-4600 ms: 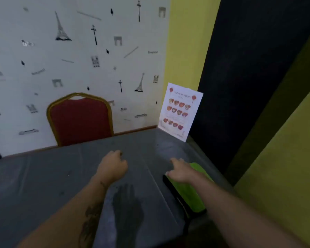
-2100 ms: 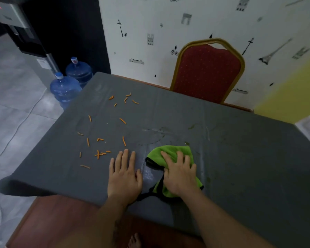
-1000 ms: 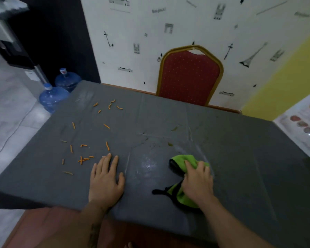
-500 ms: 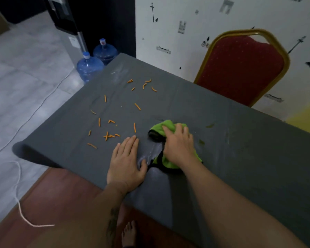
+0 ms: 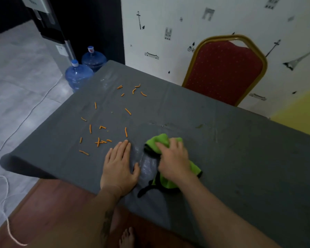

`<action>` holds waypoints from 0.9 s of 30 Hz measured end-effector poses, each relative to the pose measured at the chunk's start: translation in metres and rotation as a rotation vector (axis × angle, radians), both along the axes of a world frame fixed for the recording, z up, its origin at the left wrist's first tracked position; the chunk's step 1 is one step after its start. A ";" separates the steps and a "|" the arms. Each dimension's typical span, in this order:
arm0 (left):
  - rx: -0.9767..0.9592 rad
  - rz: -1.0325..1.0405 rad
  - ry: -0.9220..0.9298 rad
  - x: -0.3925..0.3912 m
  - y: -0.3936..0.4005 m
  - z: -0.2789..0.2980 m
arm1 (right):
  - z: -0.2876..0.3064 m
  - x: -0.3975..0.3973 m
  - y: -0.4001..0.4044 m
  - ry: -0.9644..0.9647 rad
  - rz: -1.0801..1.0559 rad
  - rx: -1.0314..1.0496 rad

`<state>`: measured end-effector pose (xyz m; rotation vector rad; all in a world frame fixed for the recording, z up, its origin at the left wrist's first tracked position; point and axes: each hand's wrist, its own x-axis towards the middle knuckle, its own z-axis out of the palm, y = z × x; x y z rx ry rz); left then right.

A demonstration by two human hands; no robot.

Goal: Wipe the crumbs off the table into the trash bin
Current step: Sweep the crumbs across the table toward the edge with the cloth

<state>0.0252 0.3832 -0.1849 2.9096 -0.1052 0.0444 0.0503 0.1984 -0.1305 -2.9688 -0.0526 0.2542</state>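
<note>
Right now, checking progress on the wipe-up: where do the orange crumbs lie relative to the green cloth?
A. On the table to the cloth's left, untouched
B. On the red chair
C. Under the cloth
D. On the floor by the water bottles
A: the crumbs lie scattered on the table left of the cloth, beyond the flat left hand; the right hand grips the cloth.

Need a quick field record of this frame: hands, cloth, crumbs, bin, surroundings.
left hand: flat on the table, fingers straight, holding nothing
right hand: on the green cloth, fingers curled over it
crumbs: orange sticks scattered ahead and left of the left hand, not yet wiped
trash bin: not in view
chair: red, at the far side
water bottles: two, on the floor past the table's far left corner
</note>
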 end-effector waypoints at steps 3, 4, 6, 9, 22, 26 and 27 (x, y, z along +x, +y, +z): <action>-0.003 -0.004 -0.009 0.000 0.000 -0.002 | -0.003 -0.018 0.009 -0.054 0.059 0.004; -0.006 -0.001 -0.015 0.000 0.000 -0.002 | -0.005 -0.023 -0.001 -0.062 0.028 0.004; -0.012 0.003 -0.024 -0.001 -0.001 -0.001 | -0.007 -0.039 -0.031 -0.076 -0.065 0.000; -0.011 0.005 -0.020 -0.002 0.000 0.000 | -0.007 -0.073 -0.087 -0.100 -0.296 -0.038; -0.397 -0.014 0.019 -0.022 -0.132 0.029 | 0.012 -0.124 -0.115 0.045 -0.330 0.019; -0.440 0.109 0.118 -0.018 -0.191 0.029 | -0.005 -0.141 -0.103 0.086 -0.246 -0.032; -0.434 0.168 0.119 -0.017 -0.197 0.027 | -0.007 -0.143 -0.112 0.069 -0.209 -0.032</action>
